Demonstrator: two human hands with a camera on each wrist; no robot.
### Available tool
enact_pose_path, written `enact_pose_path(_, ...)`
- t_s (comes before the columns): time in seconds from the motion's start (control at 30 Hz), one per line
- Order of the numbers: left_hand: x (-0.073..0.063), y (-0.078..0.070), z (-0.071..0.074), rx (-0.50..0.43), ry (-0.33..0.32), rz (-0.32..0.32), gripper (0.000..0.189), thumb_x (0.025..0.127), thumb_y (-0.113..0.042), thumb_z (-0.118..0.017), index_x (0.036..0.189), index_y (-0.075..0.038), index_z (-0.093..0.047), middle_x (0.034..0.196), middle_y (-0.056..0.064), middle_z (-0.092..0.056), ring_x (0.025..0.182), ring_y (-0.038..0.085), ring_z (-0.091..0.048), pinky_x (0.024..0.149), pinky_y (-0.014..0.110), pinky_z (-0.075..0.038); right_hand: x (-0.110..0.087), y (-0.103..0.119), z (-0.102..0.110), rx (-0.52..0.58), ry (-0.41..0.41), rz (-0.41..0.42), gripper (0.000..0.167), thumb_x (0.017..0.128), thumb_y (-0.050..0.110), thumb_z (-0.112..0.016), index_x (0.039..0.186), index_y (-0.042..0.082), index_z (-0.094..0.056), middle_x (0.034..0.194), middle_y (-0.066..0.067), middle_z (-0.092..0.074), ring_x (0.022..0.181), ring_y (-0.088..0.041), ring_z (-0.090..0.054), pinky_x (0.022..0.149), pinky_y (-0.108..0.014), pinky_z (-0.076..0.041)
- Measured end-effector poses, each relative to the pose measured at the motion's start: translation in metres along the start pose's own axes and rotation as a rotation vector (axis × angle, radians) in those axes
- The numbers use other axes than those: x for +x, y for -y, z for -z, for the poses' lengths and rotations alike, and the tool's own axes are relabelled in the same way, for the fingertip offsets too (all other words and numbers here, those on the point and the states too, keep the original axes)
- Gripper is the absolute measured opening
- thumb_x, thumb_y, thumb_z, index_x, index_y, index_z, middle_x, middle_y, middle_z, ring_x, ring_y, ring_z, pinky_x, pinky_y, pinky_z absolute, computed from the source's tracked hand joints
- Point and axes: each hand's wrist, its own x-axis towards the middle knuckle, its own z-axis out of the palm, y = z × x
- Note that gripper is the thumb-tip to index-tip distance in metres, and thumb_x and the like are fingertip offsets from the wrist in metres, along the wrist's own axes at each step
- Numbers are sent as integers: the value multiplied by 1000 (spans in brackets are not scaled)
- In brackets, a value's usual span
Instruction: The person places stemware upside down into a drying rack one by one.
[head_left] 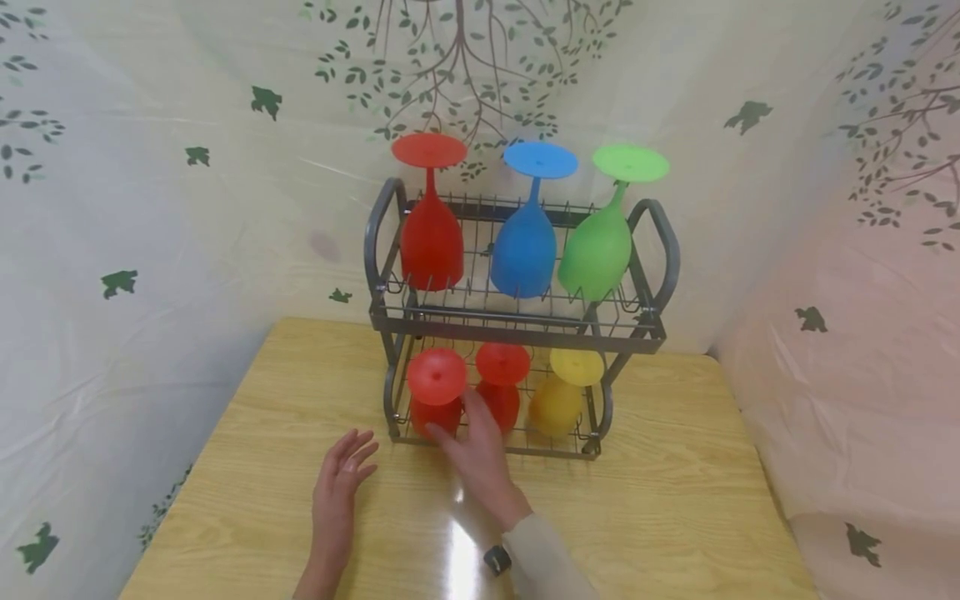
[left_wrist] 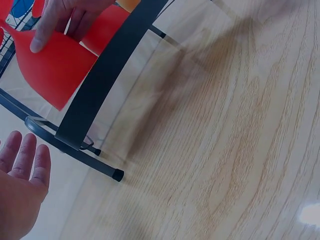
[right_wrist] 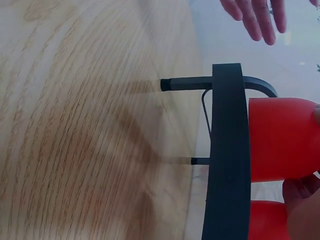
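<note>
On the lower tier of a black dish rack [head_left: 517,331], an upside-down red wine glass [head_left: 437,375] stands at the left end. My right hand [head_left: 483,462] grips its bowl, thumb on the near side and fingers on the right. The left wrist view shows that hold on the red bowl [left_wrist: 52,70] from the side. To the left of the rack, my left hand [head_left: 337,492] hangs with loosely bent fingers, touching nothing. A second red glass [head_left: 503,364] stands just right of the gripped one, partly behind my right hand, followed by a yellow glass [head_left: 557,408].
Upside-down red [head_left: 432,247], blue [head_left: 523,252] and green [head_left: 597,254] wine glasses stand on the upper tier, the green one leaning. Curved black handles [head_left: 667,254] rise at both ends. The rack stands on a wooden table [head_left: 675,500] before a leaf-patterned cloth [head_left: 225,217].
</note>
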Motion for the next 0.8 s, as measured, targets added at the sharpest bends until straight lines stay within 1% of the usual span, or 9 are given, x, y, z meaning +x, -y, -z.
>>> enact_pose_path(0.2,-1,-1,0,4,5,-12,37,110,-8,-39,144,2,-48,137,8,-64,122,16,-64,95,28,-56,7,-2,-5,-28,3,-9,73,89,21,-83,150,38,-46,149,16,-53,140,-13,-48,112,-52,-45)
enact_pose_path(0.33,-1,-1,0,-10,12,-11,36,110,-7,-39,144,1,-49,136,7,-64,122,16,-64,96,29,-56,9,-1,-7,-31,9,-28,72,89,18,-82,151,33,-47,150,11,-54,140,-18,-50,111,-53,-45)
enact_pose_path(0.57,-1,0,0,-25,16,-5,38,109,-5,-38,145,3,-48,136,6,-65,122,16,-64,96,29,-56,13,-3,-14,-64,42,-87,69,90,19,-81,151,24,-48,148,5,-56,136,-18,-53,112,-47,-47)
enact_pose_path(0.7,-1,1,0,-23,22,-3,39,109,-6,-38,145,5,-46,136,6,-65,122,16,-64,96,29,-56,15,-5,-20,-89,56,-117,72,91,21,-81,153,26,-45,151,6,-54,138,-16,-52,114,-44,-45)
enact_pose_path(0.8,-1,1,-1,-14,20,5,38,110,-8,-38,146,3,-46,136,6,-64,123,16,-64,97,29,-56,17,-5,-23,-95,62,-143,75,92,23,-80,156,28,-42,153,7,-51,140,-14,-49,115,-43,-43)
